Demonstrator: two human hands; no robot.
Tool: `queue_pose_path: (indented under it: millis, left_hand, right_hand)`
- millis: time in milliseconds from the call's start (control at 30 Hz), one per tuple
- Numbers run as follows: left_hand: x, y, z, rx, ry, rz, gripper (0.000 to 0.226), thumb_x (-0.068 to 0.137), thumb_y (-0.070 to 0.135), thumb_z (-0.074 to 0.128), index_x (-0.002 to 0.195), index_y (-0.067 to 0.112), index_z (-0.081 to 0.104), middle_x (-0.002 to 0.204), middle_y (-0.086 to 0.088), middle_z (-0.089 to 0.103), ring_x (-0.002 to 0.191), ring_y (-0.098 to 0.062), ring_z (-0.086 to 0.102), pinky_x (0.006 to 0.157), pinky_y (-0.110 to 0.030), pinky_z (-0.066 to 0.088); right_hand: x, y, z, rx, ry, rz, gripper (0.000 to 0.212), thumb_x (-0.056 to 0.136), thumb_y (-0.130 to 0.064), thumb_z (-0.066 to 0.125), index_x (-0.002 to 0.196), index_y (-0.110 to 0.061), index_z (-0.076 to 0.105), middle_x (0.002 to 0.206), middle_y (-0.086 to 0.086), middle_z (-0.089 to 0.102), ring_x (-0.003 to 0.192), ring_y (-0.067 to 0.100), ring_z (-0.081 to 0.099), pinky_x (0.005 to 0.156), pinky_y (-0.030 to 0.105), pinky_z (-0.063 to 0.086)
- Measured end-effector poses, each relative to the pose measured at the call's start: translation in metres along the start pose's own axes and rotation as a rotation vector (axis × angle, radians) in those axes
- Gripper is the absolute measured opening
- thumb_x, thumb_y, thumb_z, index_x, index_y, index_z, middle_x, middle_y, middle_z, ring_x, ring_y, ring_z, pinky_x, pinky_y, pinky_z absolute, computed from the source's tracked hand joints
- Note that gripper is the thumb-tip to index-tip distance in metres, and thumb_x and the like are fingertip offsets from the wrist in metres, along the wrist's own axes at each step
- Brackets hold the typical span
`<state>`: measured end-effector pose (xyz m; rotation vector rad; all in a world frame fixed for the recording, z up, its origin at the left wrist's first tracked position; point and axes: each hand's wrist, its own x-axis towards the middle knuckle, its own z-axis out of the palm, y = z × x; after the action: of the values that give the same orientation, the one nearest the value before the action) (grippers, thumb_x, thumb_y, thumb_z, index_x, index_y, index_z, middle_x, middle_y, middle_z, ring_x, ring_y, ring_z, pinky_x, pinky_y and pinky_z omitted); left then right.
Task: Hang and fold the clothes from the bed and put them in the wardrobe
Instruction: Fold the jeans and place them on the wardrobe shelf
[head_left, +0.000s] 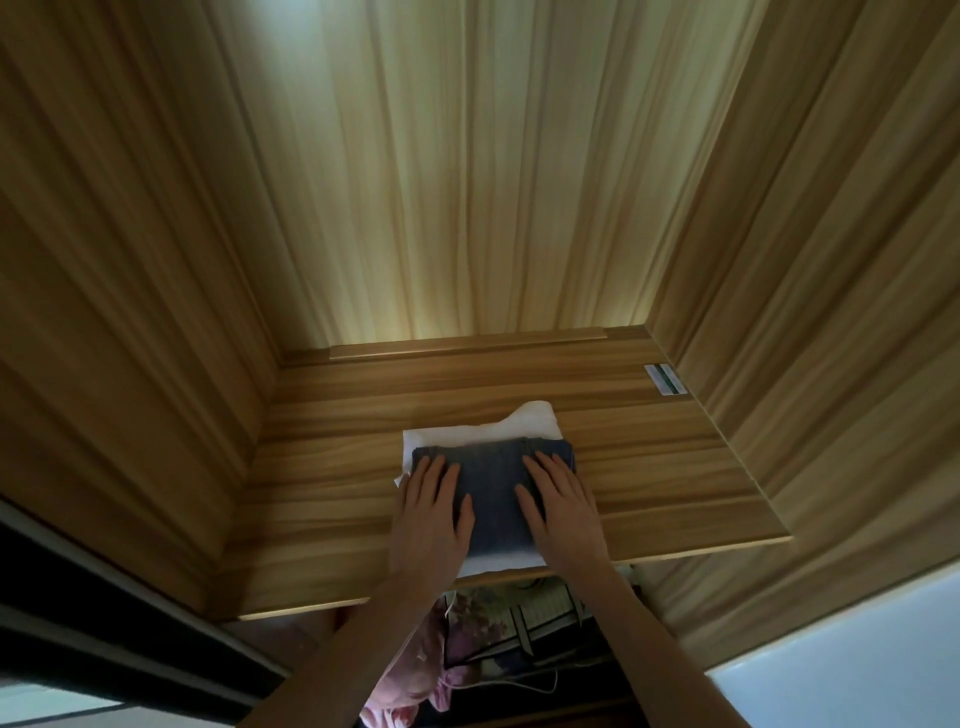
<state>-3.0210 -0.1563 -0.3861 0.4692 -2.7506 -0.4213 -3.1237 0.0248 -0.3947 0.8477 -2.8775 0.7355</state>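
Both hands lie flat, fingers straight, on a folded denim garment (496, 493): the left grip (434, 512) presses its left part and the right grip (558, 506) its right part; neither clenches nor pinches the cloth, they only press it down. Under the denim, and showing beyond the fingertips and toward the wrists, is a folded white garment (519, 423); the two make a small stack on the wardrobe shelf (675, 467), with the near edge of the white piece just at the shelf's front lip.

The step in hand appears to be seating the folded denim on the pile; done well, that means even pressure from both palms, squaring the denim over the white piece, and nudging the stack away from the lip so it cannot slide off (the white layer looks smooth and may shift under a sideways push); then lifting the hands straight up so the folds stay put.

Outward from the hands, the shelf is striped wood, with a small label (666, 380) at its far right corner; wood-grain wardrobe walls (467, 182) rise around it; below the shelf, between the forearms, hang patterned clothes (498, 629).
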Motion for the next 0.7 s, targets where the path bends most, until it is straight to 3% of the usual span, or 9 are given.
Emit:
queue_pose_path:
  millis: [167, 300, 467, 700]
  left_hand:
    - [0.003, 0.002, -0.018, -0.041, -0.092, -0.042, 0.072, 0.103, 0.054, 0.019, 0.154, 0.012, 0.047, 0.161, -0.009, 0.044, 0.153, -0.026, 0.034, 0.126, -0.046, 0.028]
    - [-0.020, 0.010, -0.058, -0.042, 0.005, -0.032, 0.066, 0.103, 0.050, 0.027, 0.146, 0.010, 0.055, 0.150, -0.010, 0.056, 0.140, -0.029, 0.050, 0.118, -0.050, 0.040]
    - [-0.083, 0.024, -0.124, 0.112, 0.202, -0.014, 0.050, 0.103, 0.042, 0.041, 0.134, 0.011, 0.065, 0.131, -0.008, 0.068, 0.122, -0.030, 0.062, 0.111, -0.048, 0.044]
    - [-0.187, 0.024, -0.199, 0.235, 0.358, -0.146, 0.044, 0.102, 0.037, 0.055, 0.136, 0.009, 0.064, 0.138, -0.009, 0.065, 0.134, -0.031, 0.057, 0.118, -0.051, 0.038]
  right_hand:
    - [0.004, -0.008, -0.018, 0.043, -0.043, 0.010, 0.093, 0.094, -0.079, 0.000, 0.158, -0.025, 0.041, 0.164, -0.004, 0.040, 0.155, 0.017, 0.029, 0.126, 0.040, 0.021]
    - [-0.017, -0.027, -0.045, 0.037, 0.006, -0.036, 0.098, 0.094, -0.080, -0.001, 0.156, -0.019, 0.044, 0.161, 0.000, 0.045, 0.152, 0.018, 0.035, 0.125, 0.042, 0.028]
    - [-0.058, -0.056, -0.079, -0.011, 0.113, -0.220, 0.072, 0.105, -0.063, 0.028, 0.151, -0.013, 0.053, 0.153, 0.006, 0.055, 0.146, 0.023, 0.046, 0.122, 0.043, 0.032]
    - [-0.115, -0.125, -0.104, 0.090, 0.204, -0.440, 0.063, 0.104, -0.053, 0.043, 0.147, -0.009, 0.056, 0.150, 0.009, 0.057, 0.142, 0.026, 0.052, 0.121, 0.048, 0.037]
